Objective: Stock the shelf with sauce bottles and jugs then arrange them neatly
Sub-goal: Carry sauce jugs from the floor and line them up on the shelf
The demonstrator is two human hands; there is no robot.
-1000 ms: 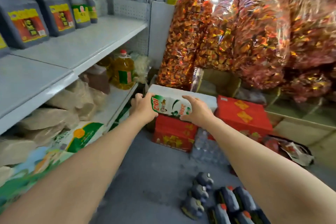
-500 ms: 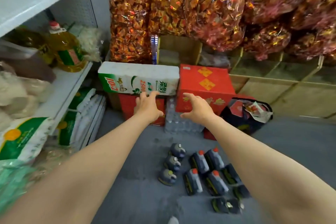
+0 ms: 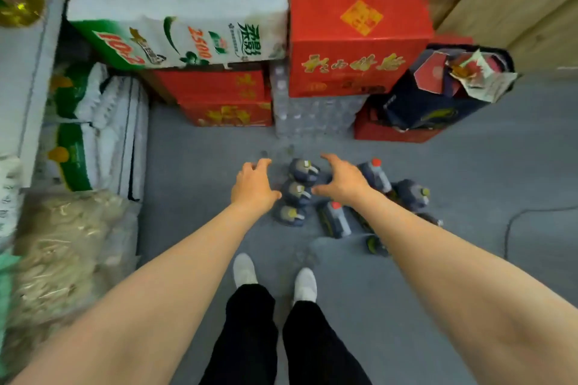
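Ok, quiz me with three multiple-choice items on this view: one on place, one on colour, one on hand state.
1. Where do the dark plastic sauce jugs stand?
A. on the grey floor
B. on the white shelf
C. on the red carton

2. What colour is the cap of the jug nearest the feet?
A. blue
B. red
C. white

3. What are the hands doing?
A. both lift one jug
B. left holds a bag
C. both open, holding nothing

Key: 1 A, the jugs sit on the grey floor ahead of the white shoes; 2 B, its cap shows red; 3 C, left hand and right hand spread above the jugs.
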